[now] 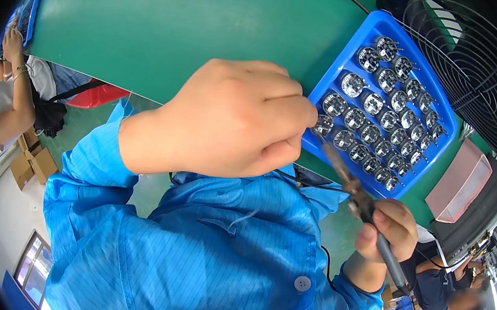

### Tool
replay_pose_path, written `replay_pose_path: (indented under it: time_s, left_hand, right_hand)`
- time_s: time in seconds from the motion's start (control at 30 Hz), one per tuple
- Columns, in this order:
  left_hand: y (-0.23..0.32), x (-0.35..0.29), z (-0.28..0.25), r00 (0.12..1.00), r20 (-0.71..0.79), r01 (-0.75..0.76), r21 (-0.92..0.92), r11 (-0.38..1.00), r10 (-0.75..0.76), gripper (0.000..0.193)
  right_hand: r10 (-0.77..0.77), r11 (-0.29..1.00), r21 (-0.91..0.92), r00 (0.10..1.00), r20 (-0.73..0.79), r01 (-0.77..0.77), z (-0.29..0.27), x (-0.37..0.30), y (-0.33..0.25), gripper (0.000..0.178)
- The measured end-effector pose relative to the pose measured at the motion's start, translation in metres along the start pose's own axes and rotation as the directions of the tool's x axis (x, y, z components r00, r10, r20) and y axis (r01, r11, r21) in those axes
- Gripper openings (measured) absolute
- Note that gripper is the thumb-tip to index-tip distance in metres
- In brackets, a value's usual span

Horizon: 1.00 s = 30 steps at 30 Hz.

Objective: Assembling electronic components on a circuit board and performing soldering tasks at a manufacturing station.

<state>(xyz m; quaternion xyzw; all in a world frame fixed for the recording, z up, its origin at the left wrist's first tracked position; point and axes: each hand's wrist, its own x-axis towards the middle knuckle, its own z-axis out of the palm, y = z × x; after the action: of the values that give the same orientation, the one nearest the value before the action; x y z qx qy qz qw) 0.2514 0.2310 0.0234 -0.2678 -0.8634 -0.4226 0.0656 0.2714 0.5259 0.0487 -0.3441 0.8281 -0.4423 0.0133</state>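
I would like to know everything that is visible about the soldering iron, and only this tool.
The soldering iron has a long, dark grey, smooth-looking handle and a brownish, worn-looking metal barrel, slightly blurred, that narrows forward. The right hand grips the handle near the metal. The tool slants, its front end pointing up and left toward a round circuit board by the blue tray's left corner; whether they touch is unclear.

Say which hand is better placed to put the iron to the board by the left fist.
Right, probably: the right hand grips the iron, its tip toward that board. The left hand is closed beside it; anything inside is hidden.
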Motion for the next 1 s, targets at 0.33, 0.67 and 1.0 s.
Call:
replay_pose_path:
  time_s: [0.33,0.67,1.0]
  left_hand:
    - [-0.010,0.015,0.001,0.997,-0.083,0.004,0.082,0.997,0.003,0.013]
    - [-0.013,0.020,-0.004,0.998,-0.067,-0.010,0.106,0.994,0.017,0.013]
    - [-0.016,0.018,-0.005,1.000,-0.021,0.008,0.094,0.996,-0.006,0.013]
  right_hand:
    - [-0.028,0.998,-0.059,0.994,-0.104,0.022,0.007,0.015,0.014,0.025]
    - [0.029,1.000,0.005,0.990,-0.141,-0.028,0.008,0.018,0.012,0.024]
    - [-0.021,0.999,-0.042,0.998,-0.056,0.019,0.006,0.023,0.010,0.028]
